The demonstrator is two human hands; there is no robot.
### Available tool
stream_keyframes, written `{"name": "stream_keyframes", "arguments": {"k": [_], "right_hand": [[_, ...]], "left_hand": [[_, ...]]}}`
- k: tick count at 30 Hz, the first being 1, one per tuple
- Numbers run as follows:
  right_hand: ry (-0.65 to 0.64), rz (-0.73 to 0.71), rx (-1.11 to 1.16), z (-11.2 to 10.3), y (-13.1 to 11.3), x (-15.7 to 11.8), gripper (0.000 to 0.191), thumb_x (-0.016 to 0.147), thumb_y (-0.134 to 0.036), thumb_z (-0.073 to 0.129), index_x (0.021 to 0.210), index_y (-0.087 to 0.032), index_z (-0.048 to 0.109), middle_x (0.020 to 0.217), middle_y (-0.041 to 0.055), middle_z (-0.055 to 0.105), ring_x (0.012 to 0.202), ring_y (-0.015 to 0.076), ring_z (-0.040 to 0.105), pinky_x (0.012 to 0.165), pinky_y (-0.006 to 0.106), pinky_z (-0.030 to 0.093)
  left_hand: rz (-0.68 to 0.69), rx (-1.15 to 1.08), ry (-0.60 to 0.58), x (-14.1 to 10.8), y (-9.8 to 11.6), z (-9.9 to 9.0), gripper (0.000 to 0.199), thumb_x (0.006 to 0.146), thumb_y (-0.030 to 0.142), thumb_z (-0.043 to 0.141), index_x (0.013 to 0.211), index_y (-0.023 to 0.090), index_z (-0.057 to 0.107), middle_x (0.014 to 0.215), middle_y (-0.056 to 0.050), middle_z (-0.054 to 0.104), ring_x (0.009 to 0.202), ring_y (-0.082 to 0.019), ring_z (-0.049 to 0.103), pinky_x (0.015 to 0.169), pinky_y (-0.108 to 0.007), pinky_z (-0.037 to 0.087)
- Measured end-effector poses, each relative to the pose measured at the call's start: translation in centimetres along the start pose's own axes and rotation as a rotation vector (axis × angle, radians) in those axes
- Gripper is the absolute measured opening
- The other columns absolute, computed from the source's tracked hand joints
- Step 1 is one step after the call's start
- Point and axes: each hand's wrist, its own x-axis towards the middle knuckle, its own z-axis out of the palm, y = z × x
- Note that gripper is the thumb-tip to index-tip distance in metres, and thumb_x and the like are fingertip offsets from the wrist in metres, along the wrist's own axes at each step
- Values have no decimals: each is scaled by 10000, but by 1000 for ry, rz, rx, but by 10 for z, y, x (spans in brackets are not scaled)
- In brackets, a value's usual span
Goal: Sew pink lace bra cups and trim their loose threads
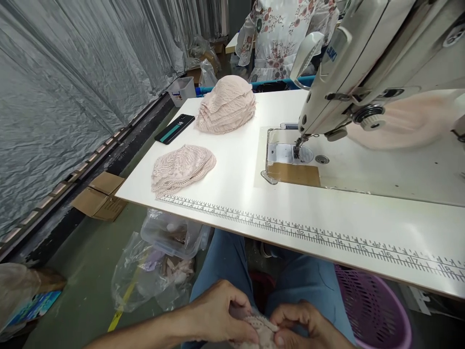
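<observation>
Low in the head view, over the lap, my left hand [221, 312] pinches a piece of pale pink lace [262, 330] between thumb and fingers. My right hand [305, 325] grips the same lace from its right side. The lower part of the lace is cut off by the frame's bottom edge. On the white table lie a flat stack of pink lace pieces [181, 168] at the near left and a taller rounded stack of pink lace cups [228, 105] behind it.
A sewing machine [341, 72] stands at the right of the table [232, 179], its needle over the plate. A phone [175, 129] lies at the left edge. Below are a purple basket [374, 310], a plastic tub [174, 235] and a cardboard box [98, 196]. Opposite is a person [279, 39].
</observation>
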Motion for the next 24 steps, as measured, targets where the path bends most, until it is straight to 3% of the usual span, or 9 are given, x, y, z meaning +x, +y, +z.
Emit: {"name": "stream_keyframes", "arguments": {"k": [3, 7, 12, 17, 24], "right_hand": [[-16, -28, 26, 2, -1, 2, 355, 729, -555, 674, 658, -207, 687, 609, -27, 513, 641, 144, 459, 617, 232, 359], [8, -48, 24, 2, 0, 0, 384, 739, -577, 657, 664, -200, 676, 615, -26, 496, 640, 143, 442, 610, 239, 343], [-48, -58, 72, 2, -5, 2, 326, 725, -533, 695, 744, -209, 672, 690, -21, 552, 713, 159, 487, 675, 246, 359], [-47, -110, 163, 8, -2, 12, 374, 750, -531, 681, 660, -182, 584, 602, -50, 448, 603, 112, 382, 575, 232, 296], [-82, -137, 170, 12, 16, 17, 469, 773, -621, 601, 623, -188, 497, 559, -62, 379, 526, 88, 301, 496, 227, 241]], "left_hand": [[-76, 5, 48, -5, 2, -2, 463, 517, 488, 815, 855, 185, 723, 896, 8, 551, 826, -165, 495, 681, -200, 385], [-105, 24, 63, -8, 7, -5, 462, 523, 490, 809, 867, 193, 724, 927, -2, 570, 874, -189, 501, 736, -217, 394], [-62, 14, 42, -5, 12, -2, 385, 554, 451, 792, 810, 173, 716, 797, 26, 558, 757, -146, 491, 615, -188, 363], [5, 9, 12, -1, 14, 2, 343, 575, 458, 793, 683, 151, 684, 568, 61, 449, 619, -98, 418, 541, -178, 298], [6, -168, -87, 1, 9, 2, 410, 592, 502, 773, 676, 115, 668, 511, 58, 451, 485, -69, 376, 449, -175, 268]]}}
